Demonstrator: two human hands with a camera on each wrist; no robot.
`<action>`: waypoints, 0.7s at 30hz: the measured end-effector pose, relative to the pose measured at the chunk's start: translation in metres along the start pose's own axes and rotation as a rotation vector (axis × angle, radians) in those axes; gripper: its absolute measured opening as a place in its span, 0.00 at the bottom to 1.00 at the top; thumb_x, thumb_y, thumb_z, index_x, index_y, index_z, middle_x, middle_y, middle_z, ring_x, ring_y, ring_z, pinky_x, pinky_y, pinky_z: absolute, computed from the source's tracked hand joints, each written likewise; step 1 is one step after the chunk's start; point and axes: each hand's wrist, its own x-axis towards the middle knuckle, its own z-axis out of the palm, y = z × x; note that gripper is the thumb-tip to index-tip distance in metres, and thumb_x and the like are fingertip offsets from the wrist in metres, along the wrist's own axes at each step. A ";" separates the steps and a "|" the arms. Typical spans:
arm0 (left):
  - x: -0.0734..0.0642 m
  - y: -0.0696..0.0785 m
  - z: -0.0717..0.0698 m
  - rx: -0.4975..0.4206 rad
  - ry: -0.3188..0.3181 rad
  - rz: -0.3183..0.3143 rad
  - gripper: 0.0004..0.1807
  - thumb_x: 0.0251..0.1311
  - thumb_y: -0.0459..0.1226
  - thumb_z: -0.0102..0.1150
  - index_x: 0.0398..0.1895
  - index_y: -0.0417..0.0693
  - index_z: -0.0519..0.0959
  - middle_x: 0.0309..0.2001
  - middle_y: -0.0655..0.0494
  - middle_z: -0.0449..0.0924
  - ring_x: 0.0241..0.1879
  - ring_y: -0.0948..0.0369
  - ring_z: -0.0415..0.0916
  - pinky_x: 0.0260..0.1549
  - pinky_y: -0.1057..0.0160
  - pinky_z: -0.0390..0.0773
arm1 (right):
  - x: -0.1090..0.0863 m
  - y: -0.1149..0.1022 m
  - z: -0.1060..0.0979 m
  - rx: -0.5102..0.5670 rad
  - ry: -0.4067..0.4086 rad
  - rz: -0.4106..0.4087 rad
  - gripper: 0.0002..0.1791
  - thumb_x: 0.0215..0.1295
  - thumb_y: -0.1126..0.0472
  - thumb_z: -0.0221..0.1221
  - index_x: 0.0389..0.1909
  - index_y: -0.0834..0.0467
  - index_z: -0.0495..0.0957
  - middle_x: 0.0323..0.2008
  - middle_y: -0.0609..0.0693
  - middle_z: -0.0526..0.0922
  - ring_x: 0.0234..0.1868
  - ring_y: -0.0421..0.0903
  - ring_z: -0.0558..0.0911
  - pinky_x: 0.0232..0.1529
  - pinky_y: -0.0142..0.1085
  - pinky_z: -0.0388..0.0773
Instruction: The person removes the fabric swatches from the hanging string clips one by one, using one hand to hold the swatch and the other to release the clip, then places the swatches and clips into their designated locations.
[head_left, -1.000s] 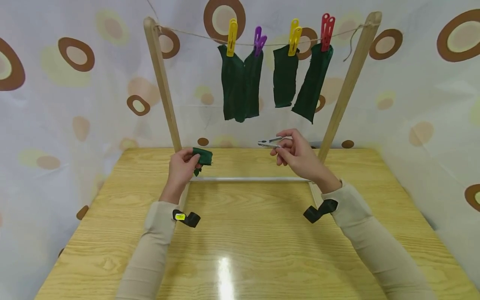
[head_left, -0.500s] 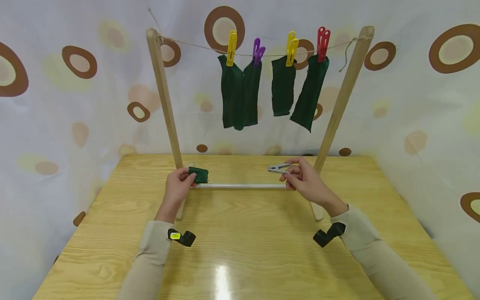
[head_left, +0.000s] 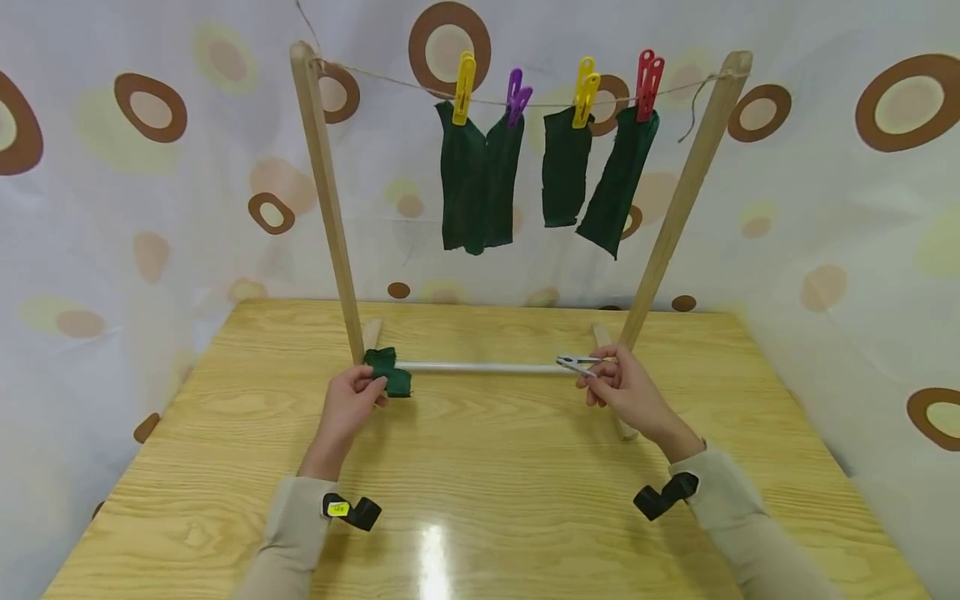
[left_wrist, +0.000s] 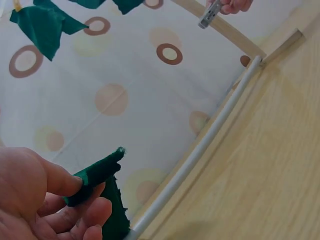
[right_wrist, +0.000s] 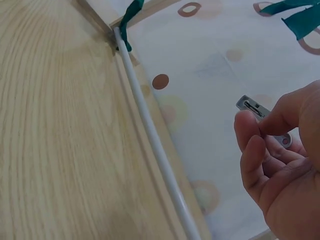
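Brown-ringed pale fabric (head_left: 210, 217) backs everything, down to the wood-grain table (head_left: 480, 483). Far left, a wooden post (head_left: 330, 217) stands holding the twine (head_left: 390, 77) aloft. Near its foot, the left hand (head_left: 352, 402) pinches a small dark green cloth (head_left: 400, 384), thumb against fingers, taking just part of it, so the rest flops free. Now the line: yellow clothespin (head_left: 464, 87) and purple clothespin (head_left: 517, 100) share one wide piece (head_left: 476, 200), seemingly to spread it; a second yellow clothespin (head_left: 585, 93) carries a narrower piece, a red clothespin (head_left: 649, 87) a strip hanging aslant. Below runs a white rod (head_left: 480, 367), probably a brace. And a grey clothespin (head_left: 573, 361), nose leftward! The right hand (head_left: 626, 389) holds its handles between slightly parted thumb and fingers, keeping that nose unobstructed. Rightmost, another post (head_left: 678, 200) anchors the twine.
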 end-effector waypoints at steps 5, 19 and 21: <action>-0.007 -0.014 0.001 0.011 0.008 -0.030 0.15 0.67 0.30 0.52 0.52 0.28 0.72 0.30 0.51 0.81 0.27 0.62 0.79 0.34 0.63 0.77 | -0.004 0.007 0.000 -0.017 0.036 0.060 0.17 0.69 0.74 0.48 0.55 0.74 0.57 0.39 0.67 0.79 0.27 0.37 0.78 0.30 0.31 0.77; -0.020 -0.041 -0.012 0.078 0.012 -0.104 0.13 0.68 0.32 0.51 0.48 0.27 0.74 0.28 0.51 0.80 0.26 0.64 0.77 0.28 0.69 0.73 | -0.009 0.044 -0.006 -0.261 0.152 0.105 0.17 0.62 0.71 0.60 0.50 0.73 0.70 0.31 0.58 0.79 0.22 0.34 0.73 0.23 0.29 0.73; -0.022 -0.044 -0.015 0.102 0.005 -0.112 0.14 0.68 0.33 0.51 0.49 0.28 0.74 0.29 0.49 0.80 0.26 0.64 0.77 0.28 0.68 0.72 | -0.010 0.050 -0.005 -0.300 0.162 0.108 0.17 0.61 0.70 0.61 0.49 0.72 0.73 0.31 0.57 0.80 0.23 0.34 0.73 0.24 0.29 0.73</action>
